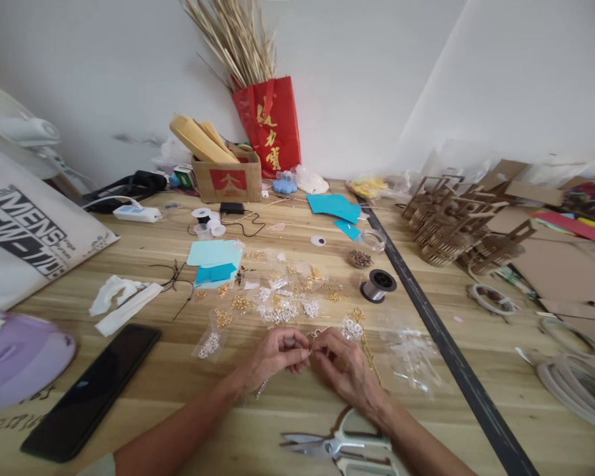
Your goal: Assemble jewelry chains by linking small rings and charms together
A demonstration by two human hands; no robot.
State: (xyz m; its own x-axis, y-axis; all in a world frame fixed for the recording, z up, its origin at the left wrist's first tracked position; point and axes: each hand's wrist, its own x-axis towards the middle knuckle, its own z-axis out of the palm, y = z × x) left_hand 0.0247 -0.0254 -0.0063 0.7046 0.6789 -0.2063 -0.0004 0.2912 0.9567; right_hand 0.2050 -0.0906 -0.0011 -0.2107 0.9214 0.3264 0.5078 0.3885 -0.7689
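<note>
Near, lower centre of frame: scissors lie on the tabletop, blades slightly parted and pointing left, handles beside the right forearm. Above them, at centre, the left hand and right hand are together, fingertips almost meeting, both pinching a small piece. Piece sits between the two sets of fingertips; too small to identify. A short silver chain shows just below the left hand; whether it joins the piece, cannot tell. Lower left: dark phone, lying flat, and a purple item at the frame edge.

Right of the right hand: a gold chain, then clear bags. Silver rings lie just above that hand. Left of the left hand: a small bag of silver pieces.

Centre, beyond the hands: scattered silver findings and gold findings, some on clear plastic. A wire spool stands right of these, near a dark strip running diagonally. Blue sheets lie left of centre.

Far, upper part: cardboard box and red bag holding dry stalks, against a pale wall. Upper right: slatted brown frames, clustered.
</note>
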